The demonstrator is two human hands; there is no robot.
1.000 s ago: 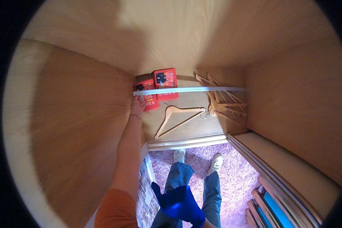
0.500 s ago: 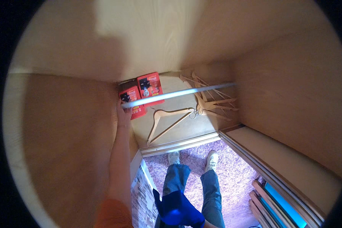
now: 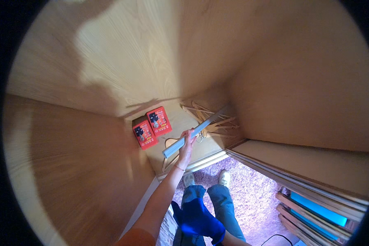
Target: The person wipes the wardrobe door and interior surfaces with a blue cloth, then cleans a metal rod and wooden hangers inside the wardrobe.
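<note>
My left hand is wrapped around a grey metal closet rod. The rod's near left end hangs free, and its other end reaches toward the right wall. Low in the picture, a bright blue cloth covers my right hand, whose fingers are hidden; only my right wrist shows beside it. Beneath the rod, several wooden hangers lie on the closet floor, one partly hidden behind my left hand. Two red boxes rest side by side at the closet's back left corner.
Wooden walls enclose the closet on the left, back and right. A sliding-door track runs along the front edge. Below are my legs and shoes on a pinkish carpet. Wooden-edged panels with blue parts stand at lower right.
The rod's left end has come away from the left wall and swung toward me, gripped in my left hand. My left arm has moved right. The view has shifted, and the blue cloth stays low.
</note>
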